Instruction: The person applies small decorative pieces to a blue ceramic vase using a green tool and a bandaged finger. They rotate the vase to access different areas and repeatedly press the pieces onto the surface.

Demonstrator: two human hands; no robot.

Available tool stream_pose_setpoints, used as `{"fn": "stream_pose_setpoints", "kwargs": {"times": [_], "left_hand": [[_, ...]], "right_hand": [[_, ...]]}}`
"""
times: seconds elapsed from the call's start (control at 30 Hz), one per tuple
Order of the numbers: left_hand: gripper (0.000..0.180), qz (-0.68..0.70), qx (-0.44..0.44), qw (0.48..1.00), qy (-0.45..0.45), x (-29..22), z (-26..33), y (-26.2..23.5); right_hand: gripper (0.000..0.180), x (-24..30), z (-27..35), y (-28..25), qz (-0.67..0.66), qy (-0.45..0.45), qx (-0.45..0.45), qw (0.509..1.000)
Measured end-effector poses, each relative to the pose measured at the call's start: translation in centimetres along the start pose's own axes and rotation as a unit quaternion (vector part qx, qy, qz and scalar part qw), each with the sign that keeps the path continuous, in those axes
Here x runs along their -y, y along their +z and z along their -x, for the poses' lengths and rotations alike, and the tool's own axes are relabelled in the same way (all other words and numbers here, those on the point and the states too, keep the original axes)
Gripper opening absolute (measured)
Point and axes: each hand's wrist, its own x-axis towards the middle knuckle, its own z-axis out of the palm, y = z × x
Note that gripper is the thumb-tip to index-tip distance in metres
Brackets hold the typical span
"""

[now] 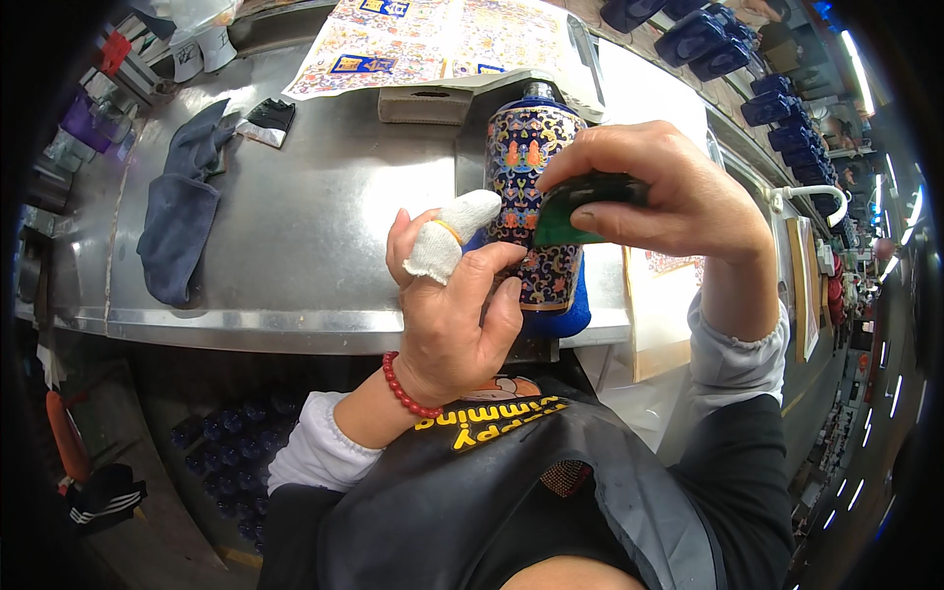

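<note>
A dark blue ceramic bottle [512,162] with a colourful floral and scroll pattern stands out at the middle of the bench, its neck pointing away from me. My left hand [447,315] grips the lower left side of the bottle, thumb and finger against the patterned surface. One of its fingers wears a white knit cover [440,241] with a yellow band. In my right hand [678,197] is a dark green flat scraper [562,218], pinched between thumb and fingers, its edge against the bottle's right side. Some blue padding [573,311] shows under the bottle's near end.
Printed patterned sheets [442,44] cover the far bench, beside a small grey block [423,106]. A grey-blue cloth [179,221] and a black-and-white packet [265,123] lie left. Blue bottles [703,39] fill racks at far right. The metal bench edge [265,332] runs before me.
</note>
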Motion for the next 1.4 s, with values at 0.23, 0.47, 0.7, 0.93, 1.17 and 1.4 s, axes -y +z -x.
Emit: {"fn": "stream_pose_setpoints", "kwargs": {"times": [0.23,0.47,0.7,0.93,1.17,1.4], "left_hand": [[0.028,0.078,0.022,0.996,-0.033,-0.5,-0.5,-0.2],[0.028,0.127,0.065,0.982,-0.124,-1.9,-0.9,-1.1],[0.024,0.173,0.076,0.969,-0.162,-2.4,-1.5,-1.5],[0.014,0.037,0.007,0.994,-0.107,-1.7,-1.9,-0.1],[0.019,-0.036,0.002,0.997,-0.073,-2.2,-2.4,0.5],[0.020,-0.084,0.006,0.995,-0.054,-2.7,-2.6,0.6]], "right_hand": [[0.031,-0.4,0.4,0.0,0.005,-0.009,0.001,1.000],[0.031,-0.6,1.5,0.0,0.036,0.011,-0.031,0.999],[0.029,-0.3,4.1,2.6,-0.061,0.059,-0.152,0.985],[0.030,0.7,5.9,5.6,-0.089,0.134,-0.241,0.957],[0.028,0.9,7.0,7.5,-0.133,0.142,-0.312,0.930],[0.031,1.1,8.2,8.3,-0.200,0.189,-0.311,0.910]]}}
